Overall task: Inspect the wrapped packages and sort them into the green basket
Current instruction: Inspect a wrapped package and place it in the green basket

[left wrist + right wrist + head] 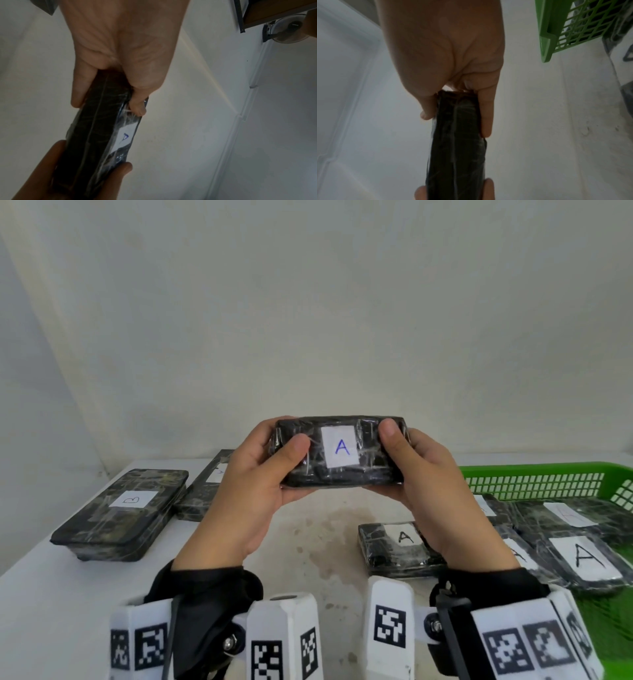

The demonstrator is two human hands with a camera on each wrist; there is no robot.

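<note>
A black plastic-wrapped package (339, 451) with a white label marked A is held up in front of the head camera, above the table. My left hand (260, 474) grips its left end, thumb on the front face. My right hand (421, 470) grips its right end the same way. The left wrist view shows the package (97, 129) edge-on between thumb and fingers, and the right wrist view shows the package (458, 142) the same way. The green basket (548, 474) stands at the right with several A-labelled packages (589, 559) in it.
On the white table (41, 604) at the left lie a package labelled B (126, 511) and another package (209, 487) behind it. One A-labelled package (400, 546) lies by the basket's near left side. A plain wall stands behind the table.
</note>
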